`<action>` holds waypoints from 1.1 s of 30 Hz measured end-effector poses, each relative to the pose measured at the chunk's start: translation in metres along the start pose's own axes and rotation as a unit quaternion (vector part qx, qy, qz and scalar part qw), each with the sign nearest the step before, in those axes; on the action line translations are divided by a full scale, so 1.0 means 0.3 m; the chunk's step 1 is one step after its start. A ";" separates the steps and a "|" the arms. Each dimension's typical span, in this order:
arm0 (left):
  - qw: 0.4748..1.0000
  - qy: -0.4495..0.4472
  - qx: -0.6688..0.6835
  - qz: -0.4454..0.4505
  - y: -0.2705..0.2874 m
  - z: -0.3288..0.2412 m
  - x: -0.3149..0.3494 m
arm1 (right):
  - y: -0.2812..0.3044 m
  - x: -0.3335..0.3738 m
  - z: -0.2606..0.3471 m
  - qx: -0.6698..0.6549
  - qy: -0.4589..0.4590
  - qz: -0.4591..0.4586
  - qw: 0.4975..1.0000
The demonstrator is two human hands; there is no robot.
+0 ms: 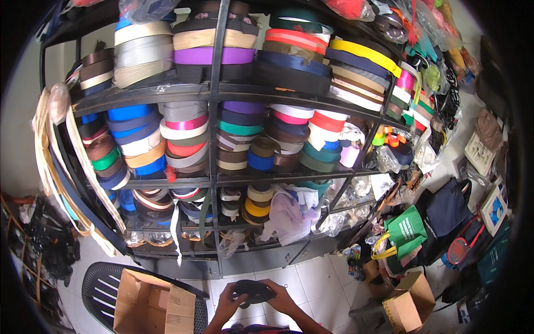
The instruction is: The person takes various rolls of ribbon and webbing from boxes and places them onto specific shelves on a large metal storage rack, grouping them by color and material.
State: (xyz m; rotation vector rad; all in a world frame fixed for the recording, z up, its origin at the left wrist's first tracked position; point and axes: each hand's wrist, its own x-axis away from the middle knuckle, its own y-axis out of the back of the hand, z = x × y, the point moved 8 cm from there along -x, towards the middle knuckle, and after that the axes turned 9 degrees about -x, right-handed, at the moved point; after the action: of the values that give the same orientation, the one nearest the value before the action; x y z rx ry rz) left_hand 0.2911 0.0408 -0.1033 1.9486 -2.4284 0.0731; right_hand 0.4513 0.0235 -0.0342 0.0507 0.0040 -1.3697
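Note:
Low in the middle of the view, both my hands hold a black coil of webbing (pixel 253 290) in front of my body. My left hand (pixel 229 300) closes on its left side, with the thumb lying across the near face. At the opposite side, my right hand (pixel 280 297) grips the edge with bent fingers. The coil looks rounded and flattened, with a darker hollow toward its middle. Its underside is hidden from view.
A black metal rack (pixel 214 111) ahead carries stacked rolls of coloured webbing (pixel 192 55). An open cardboard box (pixel 181 309) rests on a black plastic chair (pixel 100 286) at left. Another cardboard box (pixel 409 303) stands at right, near a green bag (pixel 405 231). Straps (pixel 55 161) hang at the rack's left end.

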 end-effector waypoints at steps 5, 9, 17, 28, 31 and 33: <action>0.995 -0.070 -0.070 -0.030 0.028 -0.065 -0.005 | -0.017 0.015 0.071 0.018 -0.019 0.120 0.992; 0.981 -0.119 -0.154 -0.010 0.015 -0.175 -0.023 | 0.003 0.059 0.071 0.011 -0.044 0.196 0.980; 0.937 -0.241 -0.242 0.076 -0.135 -0.402 -0.051 | 0.122 0.036 0.090 0.023 -0.002 -0.042 0.999; 0.913 -0.309 -0.252 0.087 -0.315 -0.580 -0.077 | 0.215 0.045 0.327 0.057 0.060 -0.037 0.996; 0.941 -0.281 -0.190 0.004 -0.352 -0.594 -0.062 | 0.257 0.071 0.323 -0.006 0.052 -0.079 0.996; 0.946 -0.263 -0.177 -0.072 -0.381 -0.590 -0.041 | 0.285 0.101 0.284 -0.071 0.100 -0.172 0.977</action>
State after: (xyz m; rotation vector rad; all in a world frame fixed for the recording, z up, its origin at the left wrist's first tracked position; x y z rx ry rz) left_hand 0.4039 0.0377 0.0751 2.1581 -2.3175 -0.9314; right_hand 0.5388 0.0074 0.0530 0.0710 0.2907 -1.7015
